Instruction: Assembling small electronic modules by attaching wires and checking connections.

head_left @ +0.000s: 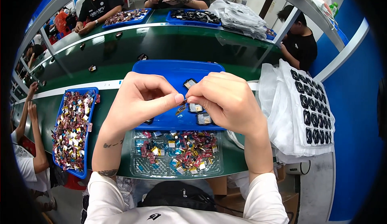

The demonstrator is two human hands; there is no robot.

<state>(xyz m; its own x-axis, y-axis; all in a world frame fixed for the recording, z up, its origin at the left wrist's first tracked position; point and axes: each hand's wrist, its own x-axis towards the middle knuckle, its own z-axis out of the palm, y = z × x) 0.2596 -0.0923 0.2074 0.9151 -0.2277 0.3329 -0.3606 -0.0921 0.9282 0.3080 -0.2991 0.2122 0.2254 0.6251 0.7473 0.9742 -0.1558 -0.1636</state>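
My left hand [139,99] and my right hand [227,99] meet above a blue tray [161,67], fingertips pinched together. Between them is a small part with an amber strip [181,108] hanging down; its upper end is hidden by my fingers. In the tray, beside and partly behind my right hand, lie several black square casings, among them a far one [189,83] and a near one [204,119] with silvery insides. Closer to me sits a clear plastic tray [139,168] of small red circuit boards with white-and-yellow cells and blue bits.
On the left stands a blue tray [96,90] heaped with similar boards. Stacked white trays [278,103] at right carry rows of black casings [314,107]. Beyond runs a green conveyor [161,42] with scattered parts. Co-workers sit across it and to both sides; metal posts [342,57] frame the bench.
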